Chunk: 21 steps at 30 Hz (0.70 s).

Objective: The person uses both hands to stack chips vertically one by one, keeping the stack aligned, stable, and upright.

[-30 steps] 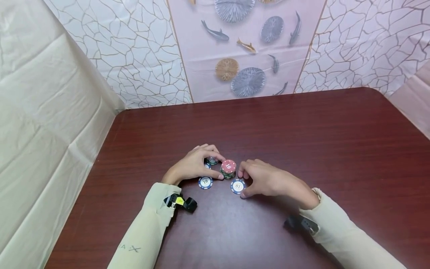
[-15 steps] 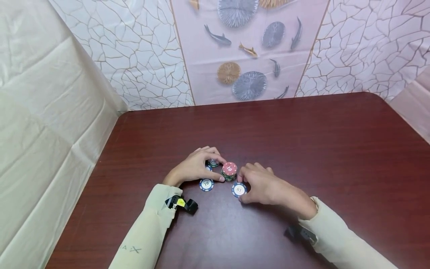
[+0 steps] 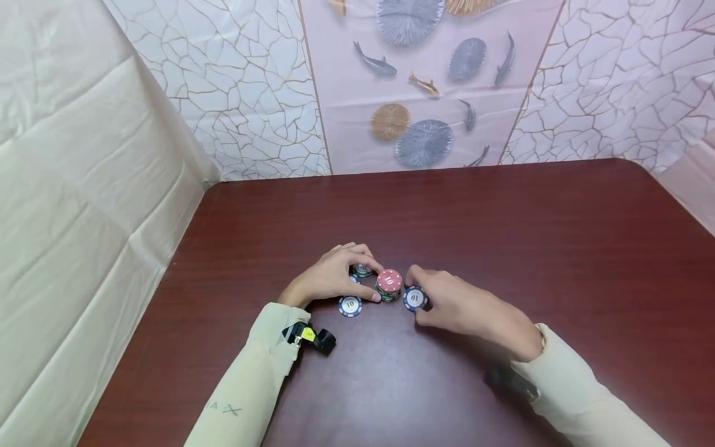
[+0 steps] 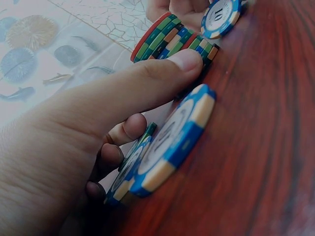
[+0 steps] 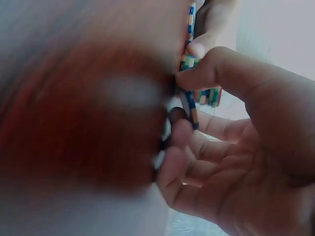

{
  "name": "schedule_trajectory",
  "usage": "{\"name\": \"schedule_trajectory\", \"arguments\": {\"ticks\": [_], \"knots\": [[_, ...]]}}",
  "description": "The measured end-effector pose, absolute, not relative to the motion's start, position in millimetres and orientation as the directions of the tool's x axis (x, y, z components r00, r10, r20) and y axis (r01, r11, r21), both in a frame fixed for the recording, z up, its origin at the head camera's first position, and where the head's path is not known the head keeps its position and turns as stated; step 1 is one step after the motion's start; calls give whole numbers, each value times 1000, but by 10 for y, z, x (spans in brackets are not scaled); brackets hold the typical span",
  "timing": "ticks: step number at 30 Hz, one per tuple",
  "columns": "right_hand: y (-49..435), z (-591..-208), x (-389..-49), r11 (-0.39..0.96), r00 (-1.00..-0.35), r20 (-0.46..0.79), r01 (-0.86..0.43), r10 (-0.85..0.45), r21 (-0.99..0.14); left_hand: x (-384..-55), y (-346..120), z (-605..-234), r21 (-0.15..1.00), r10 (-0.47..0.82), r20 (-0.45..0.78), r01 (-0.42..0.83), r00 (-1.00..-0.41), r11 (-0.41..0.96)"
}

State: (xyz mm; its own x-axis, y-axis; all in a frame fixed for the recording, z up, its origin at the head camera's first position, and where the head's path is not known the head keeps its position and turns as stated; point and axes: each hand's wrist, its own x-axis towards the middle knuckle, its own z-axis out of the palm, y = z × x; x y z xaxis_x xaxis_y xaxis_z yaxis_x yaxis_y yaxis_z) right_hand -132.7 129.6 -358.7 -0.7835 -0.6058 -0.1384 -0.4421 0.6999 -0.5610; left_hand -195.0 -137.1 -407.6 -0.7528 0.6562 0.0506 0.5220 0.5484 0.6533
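A stack of poker chips [image 3: 388,283] with a red "10" chip on top stands on the table. My left hand [image 3: 328,277] holds the stack from its left side between thumb and fingers. In the left wrist view, the thumb [image 4: 184,61] lies against the side of the stack. My right hand [image 3: 460,305] pinches a blue-and-white poker chip [image 3: 415,298] just right of the stack. That chip is tilted in the right wrist view, apart from the stack's top.
Another blue chip [image 3: 350,306] lies flat beside the left thumb. Further chips [image 3: 362,270], blue and dark green, show partly behind the left hand. The dark red-brown table [image 3: 279,217] meets patterned cloth at the back and pale cloth on the left.
My right hand has closed its fingers on the blue chip and raised it from the table, towards the stack. The left hand has stayed at the stack. The head view has shifted slightly.
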Motion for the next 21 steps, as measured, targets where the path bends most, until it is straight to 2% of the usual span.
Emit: {"name": "schedule_trajectory", "arguments": {"ticks": [5, 8, 21], "knots": [[1368, -3653, -1400, 659, -801, -86, -421, -593, -624, -1944, -1355, -4070, 651, 656, 50, 523, -753, 550], [1387, -3667, -1423, 660, -811, -103, -387, -576, -644, -1936, -1365, -4070, 653, 653, 52, 521, -755, 550], [1438, -3605, -1455, 663, -790, -150, -377, -595, -647, -1944, -1348, -4068, 654, 654, 56, 522, -755, 547]]}}
